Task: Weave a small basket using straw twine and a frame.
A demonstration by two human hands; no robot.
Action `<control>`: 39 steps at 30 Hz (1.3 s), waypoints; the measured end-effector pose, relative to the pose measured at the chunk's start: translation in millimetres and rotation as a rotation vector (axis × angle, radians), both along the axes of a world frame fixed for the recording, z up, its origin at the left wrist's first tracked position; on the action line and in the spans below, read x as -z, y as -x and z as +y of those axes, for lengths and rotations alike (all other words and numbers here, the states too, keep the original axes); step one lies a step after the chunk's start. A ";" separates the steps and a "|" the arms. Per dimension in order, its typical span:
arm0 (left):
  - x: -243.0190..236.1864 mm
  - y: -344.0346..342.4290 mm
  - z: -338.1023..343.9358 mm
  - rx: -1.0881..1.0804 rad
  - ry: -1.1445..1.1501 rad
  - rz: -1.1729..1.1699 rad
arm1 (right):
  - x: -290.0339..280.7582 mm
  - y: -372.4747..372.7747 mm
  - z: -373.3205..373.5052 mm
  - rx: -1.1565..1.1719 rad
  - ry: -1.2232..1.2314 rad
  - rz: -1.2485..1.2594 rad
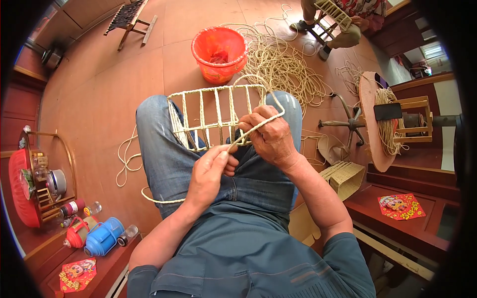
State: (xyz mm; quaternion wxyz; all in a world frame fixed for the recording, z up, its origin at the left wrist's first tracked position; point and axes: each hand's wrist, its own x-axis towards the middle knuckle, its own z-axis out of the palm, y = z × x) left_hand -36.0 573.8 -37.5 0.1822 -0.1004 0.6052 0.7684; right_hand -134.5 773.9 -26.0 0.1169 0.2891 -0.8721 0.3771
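Across my thighs rests a rectangular basket frame (201, 111), its bars wrapped in pale twisted cord. My left hand (208, 171) pinches the pale cord (258, 125) between thumb and fingers near the frame's lower edge. A little higher, my right hand (272, 136) is closed on the same cord at the frame's right end; its fingertips are partly hidden. From there the cord loops up and over the frame's far right corner. A loose length of cord (164, 200) trails out to the left of my left wrist.
Beyond my knees stands a red bucket (218, 74), with a large heap of loose cord (283, 62) beside it. Another person (343, 30) sits at the far right with a similar frame. A round table (370, 126) holds cord and a phone; flasks (104, 236) stand at left.
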 end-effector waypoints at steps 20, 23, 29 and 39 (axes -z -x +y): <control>-13.8 19.2 2.5 0.058 0.393 0.296 | -8.1 3.7 4.2 -0.037 -0.017 -0.108; -33.4 11.3 -18.4 0.024 0.345 0.415 | -10.7 2.8 6.8 -0.062 0.029 -0.127; -88.1 4.6 -83.3 0.001 0.036 0.323 | -1.5 2.7 0.6 -0.048 0.170 -0.027; -208.4 18.9 -233.7 -0.385 -0.126 0.576 | -0.2 -0.7 -5.8 0.053 0.183 -0.021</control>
